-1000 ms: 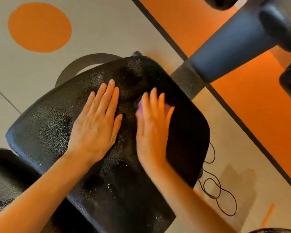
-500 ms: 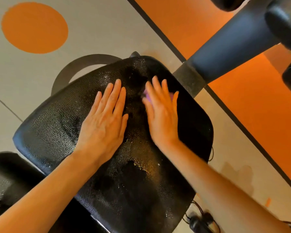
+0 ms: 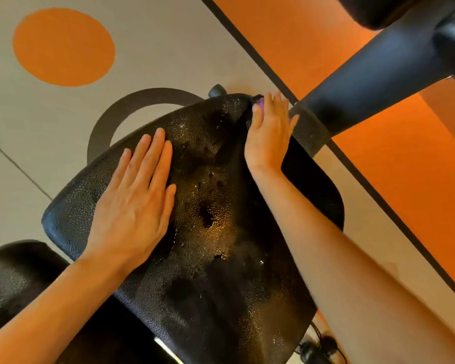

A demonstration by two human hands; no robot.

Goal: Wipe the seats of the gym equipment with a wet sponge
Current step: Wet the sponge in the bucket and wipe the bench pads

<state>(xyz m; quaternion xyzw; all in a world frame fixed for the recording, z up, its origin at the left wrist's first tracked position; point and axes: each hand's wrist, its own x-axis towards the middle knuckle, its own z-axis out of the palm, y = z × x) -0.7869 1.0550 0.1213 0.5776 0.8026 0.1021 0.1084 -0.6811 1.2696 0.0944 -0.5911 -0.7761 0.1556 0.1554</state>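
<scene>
A black textured seat pad (image 3: 216, 258) fills the middle of the view, glistening with wet patches and droplets. My left hand (image 3: 137, 200) lies flat on the seat's left side, fingers together and pointing away from me, holding nothing. My right hand (image 3: 268, 132) presses down at the seat's far right corner on a purple sponge (image 3: 259, 105), of which only a small edge shows past my fingers.
A thick black padded arm (image 3: 373, 77) of the machine slants across the upper right, just beyond my right hand. Another black pad (image 3: 16, 279) sits at the lower left. A dark cable and plug (image 3: 318, 348) lie on the floor at the bottom right.
My right hand has slid the sponge away from me, from the seat's middle to its far right corner. My left hand stays flat on the seat.
</scene>
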